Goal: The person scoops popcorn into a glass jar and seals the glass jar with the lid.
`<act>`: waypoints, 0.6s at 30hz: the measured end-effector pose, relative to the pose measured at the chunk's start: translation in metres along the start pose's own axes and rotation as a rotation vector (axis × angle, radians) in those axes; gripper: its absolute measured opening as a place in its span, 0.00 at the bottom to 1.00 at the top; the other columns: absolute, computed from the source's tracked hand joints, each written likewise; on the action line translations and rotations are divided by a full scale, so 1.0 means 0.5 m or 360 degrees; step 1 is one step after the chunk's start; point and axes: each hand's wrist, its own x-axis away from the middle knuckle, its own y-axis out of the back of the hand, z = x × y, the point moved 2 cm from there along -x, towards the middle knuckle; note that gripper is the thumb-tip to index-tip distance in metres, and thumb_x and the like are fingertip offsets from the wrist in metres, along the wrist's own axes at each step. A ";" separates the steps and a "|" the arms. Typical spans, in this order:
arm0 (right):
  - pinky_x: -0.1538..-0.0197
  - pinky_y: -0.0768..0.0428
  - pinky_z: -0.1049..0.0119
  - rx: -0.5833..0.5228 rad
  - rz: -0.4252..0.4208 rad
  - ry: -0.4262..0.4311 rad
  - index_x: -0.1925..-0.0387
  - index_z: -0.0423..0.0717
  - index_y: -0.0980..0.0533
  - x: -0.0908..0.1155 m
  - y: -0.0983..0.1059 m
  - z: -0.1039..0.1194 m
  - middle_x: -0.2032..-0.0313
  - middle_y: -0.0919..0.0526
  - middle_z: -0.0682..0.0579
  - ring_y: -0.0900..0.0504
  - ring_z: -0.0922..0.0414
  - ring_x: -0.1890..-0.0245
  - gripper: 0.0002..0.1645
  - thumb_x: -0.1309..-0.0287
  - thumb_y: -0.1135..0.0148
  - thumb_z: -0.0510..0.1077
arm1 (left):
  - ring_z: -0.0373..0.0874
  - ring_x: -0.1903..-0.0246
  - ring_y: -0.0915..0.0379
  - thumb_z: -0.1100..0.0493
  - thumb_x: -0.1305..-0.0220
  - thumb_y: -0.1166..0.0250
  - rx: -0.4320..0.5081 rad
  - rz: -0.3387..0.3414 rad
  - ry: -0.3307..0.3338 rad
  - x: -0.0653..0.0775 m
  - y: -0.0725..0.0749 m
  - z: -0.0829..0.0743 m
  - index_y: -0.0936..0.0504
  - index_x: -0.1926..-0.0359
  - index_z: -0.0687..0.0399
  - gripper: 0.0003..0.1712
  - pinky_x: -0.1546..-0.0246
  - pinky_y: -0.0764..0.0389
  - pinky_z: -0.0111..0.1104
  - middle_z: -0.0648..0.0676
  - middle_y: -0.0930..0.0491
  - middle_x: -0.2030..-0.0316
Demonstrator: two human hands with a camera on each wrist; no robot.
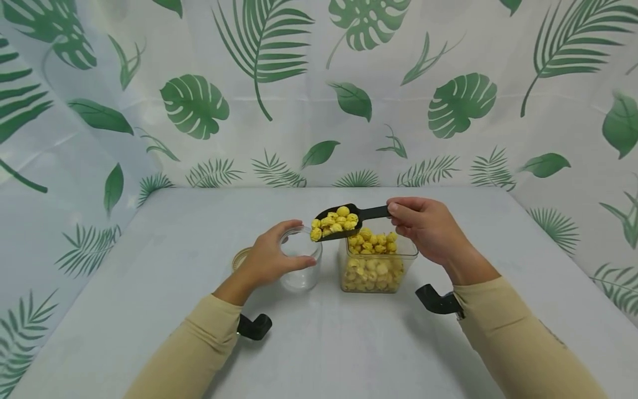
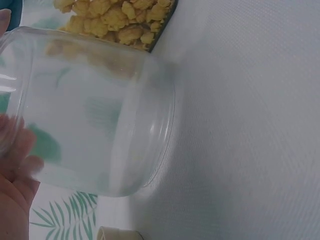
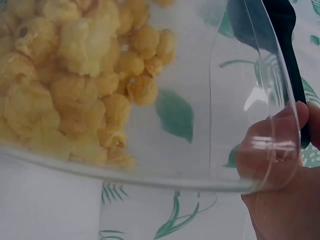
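My right hand point(image 1: 423, 227) pinches the handle of a black scoop point(image 1: 374, 213) heaped with yellow popcorn point(image 1: 335, 220). The scoop's front lip reaches over the rim of a clear jar point(image 1: 301, 271). Thumb and fingers of my left hand point(image 1: 269, 255) wrap around that jar near its mouth; it stands upright on the table, and no popcorn shows inside it. Under the scoop and to the right of the jar is a clear plastic container point(image 1: 371, 274), well filled with popcorn. In the right wrist view the container point(image 3: 210, 185) partly covers my right hand and the scoop's handle point(image 3: 295, 75).
A round tan lid point(image 1: 240, 258) lies behind my left wrist, partly hidden. All this is on a white table point(image 1: 349, 354), with a leaf-patterned curtain point(image 1: 319, 133) behind it. A black camera mount sits under each wrist.
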 end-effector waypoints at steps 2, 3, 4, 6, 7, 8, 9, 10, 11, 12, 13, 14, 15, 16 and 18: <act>0.63 0.26 0.71 0.0058 0.0007 -0.0012 0.48 0.31 0.34 -0.002 -0.005 0.001 0.66 0.28 0.50 0.29 0.58 0.68 0.30 0.44 0.42 0.50 | 0.40 0.46 0.37 0.36 0.63 0.30 0.0002 0.0000 -0.0003 0.000 0.000 -0.001 0.35 0.40 0.44 0.47 0.47 0.34 0.37 0.43 0.30 0.46; 0.62 0.26 0.70 0.0097 0.0005 -0.0015 0.48 0.32 0.34 -0.003 -0.007 0.002 0.66 0.28 0.49 0.29 0.58 0.68 0.30 0.44 0.42 0.51 | 0.40 0.46 0.37 0.35 0.63 0.30 0.0009 0.0002 -0.0010 0.000 0.000 -0.002 0.35 0.40 0.44 0.48 0.46 0.34 0.37 0.43 0.30 0.46; 0.62 0.26 0.70 0.0128 0.0004 -0.0016 0.47 0.32 0.34 -0.004 -0.009 0.002 0.66 0.28 0.49 0.29 0.58 0.67 0.31 0.44 0.42 0.51 | 0.40 0.46 0.37 0.35 0.63 0.30 0.0015 0.0004 -0.0017 -0.001 0.000 -0.002 0.35 0.40 0.44 0.48 0.46 0.34 0.37 0.44 0.30 0.46; 0.62 0.26 0.70 0.0181 -0.0002 -0.0019 0.47 0.32 0.34 -0.005 -0.012 0.004 0.65 0.28 0.49 0.29 0.57 0.67 0.31 0.43 0.43 0.52 | 0.39 0.46 0.37 0.34 0.63 0.30 0.0027 0.0007 -0.0030 -0.001 0.000 -0.003 0.35 0.40 0.45 0.48 0.46 0.35 0.37 0.45 0.30 0.46; 0.61 0.26 0.69 0.0216 -0.0005 -0.0019 0.47 0.32 0.34 -0.006 -0.014 0.005 0.65 0.28 0.48 0.29 0.57 0.66 0.32 0.43 0.43 0.53 | 0.39 0.46 0.37 0.34 0.63 0.31 0.0031 0.0008 -0.0034 -0.002 0.000 -0.003 0.35 0.40 0.45 0.48 0.46 0.35 0.37 0.45 0.30 0.46; 0.60 0.26 0.69 0.0248 -0.0006 -0.0018 0.47 0.33 0.33 -0.006 -0.016 0.006 0.64 0.28 0.47 0.29 0.56 0.66 0.31 0.43 0.43 0.53 | 0.40 0.46 0.37 0.34 0.63 0.31 0.0033 0.0010 -0.0038 -0.002 0.000 -0.003 0.35 0.40 0.45 0.48 0.46 0.35 0.37 0.46 0.30 0.46; 0.59 0.26 0.68 0.0278 -0.0008 -0.0015 0.47 0.33 0.33 -0.007 -0.018 0.007 0.63 0.28 0.45 0.29 0.56 0.65 0.31 0.43 0.43 0.54 | 0.40 0.46 0.37 0.34 0.63 0.31 0.0034 0.0010 -0.0037 -0.002 0.000 -0.003 0.35 0.40 0.45 0.48 0.46 0.35 0.37 0.46 0.30 0.46; 0.59 0.26 0.68 0.0295 -0.0007 -0.0014 0.47 0.33 0.33 -0.008 -0.020 0.007 0.62 0.28 0.44 0.29 0.56 0.65 0.31 0.43 0.43 0.54 | 0.40 0.46 0.37 0.34 0.63 0.30 0.0030 0.0007 -0.0035 -0.002 0.001 -0.003 0.35 0.40 0.45 0.48 0.46 0.35 0.37 0.46 0.30 0.46; 0.59 0.26 0.68 0.0320 -0.0005 -0.0010 0.47 0.33 0.33 -0.008 -0.022 0.007 0.61 0.29 0.43 0.29 0.55 0.64 0.32 0.43 0.43 0.54 | 0.40 0.46 0.37 0.35 0.63 0.30 0.0026 0.0003 -0.0030 -0.001 0.001 -0.003 0.35 0.40 0.45 0.48 0.46 0.34 0.38 0.45 0.30 0.46; 0.58 0.26 0.68 0.0339 -0.0004 -0.0006 0.47 0.33 0.33 -0.009 -0.024 0.008 0.60 0.29 0.42 0.29 0.55 0.64 0.31 0.43 0.43 0.54 | 0.41 0.46 0.37 0.35 0.63 0.30 0.0019 0.0002 -0.0026 -0.002 0.001 -0.002 0.35 0.40 0.45 0.47 0.47 0.34 0.38 0.45 0.30 0.46; 0.58 0.26 0.68 0.0355 -0.0002 -0.0001 0.47 0.33 0.32 -0.010 -0.025 0.008 0.60 0.29 0.42 0.29 0.55 0.63 0.31 0.43 0.43 0.53 | 0.42 0.46 0.37 0.36 0.63 0.30 0.0014 0.0001 -0.0019 -0.001 0.001 -0.002 0.35 0.40 0.44 0.47 0.47 0.34 0.38 0.44 0.30 0.46; 0.58 0.26 0.68 0.0375 -0.0004 0.0003 0.47 0.34 0.32 -0.010 -0.027 0.008 0.59 0.29 0.42 0.29 0.54 0.63 0.31 0.43 0.43 0.53 | 0.42 0.46 0.37 0.37 0.62 0.29 0.0015 -0.0002 -0.0014 -0.002 0.001 -0.001 0.34 0.40 0.44 0.46 0.47 0.34 0.38 0.43 0.30 0.46; 0.58 0.26 0.68 0.0391 -0.0013 0.0005 0.48 0.34 0.31 -0.010 -0.028 0.009 0.60 0.28 0.43 0.28 0.54 0.63 0.30 0.43 0.43 0.53 | 0.42 0.46 0.36 0.37 0.62 0.29 0.0015 -0.0004 -0.0011 -0.002 0.001 -0.001 0.34 0.40 0.44 0.46 0.47 0.34 0.38 0.42 0.30 0.47; 0.58 0.26 0.68 0.0407 -0.0015 0.0007 0.49 0.35 0.31 -0.011 -0.029 0.009 0.60 0.27 0.44 0.28 0.54 0.63 0.29 0.44 0.43 0.53 | 0.41 0.46 0.36 0.38 0.62 0.29 0.0014 -0.0008 -0.0009 -0.002 0.001 0.000 0.34 0.41 0.44 0.46 0.47 0.34 0.38 0.42 0.30 0.47; 0.57 0.26 0.67 0.0447 -0.0016 0.0011 0.50 0.37 0.30 -0.011 -0.030 0.011 0.59 0.27 0.45 0.28 0.53 0.62 0.28 0.44 0.43 0.54 | 0.41 0.46 0.36 0.39 0.62 0.28 0.0018 -0.0010 -0.0009 -0.002 0.000 0.001 0.34 0.41 0.44 0.45 0.47 0.34 0.38 0.42 0.29 0.47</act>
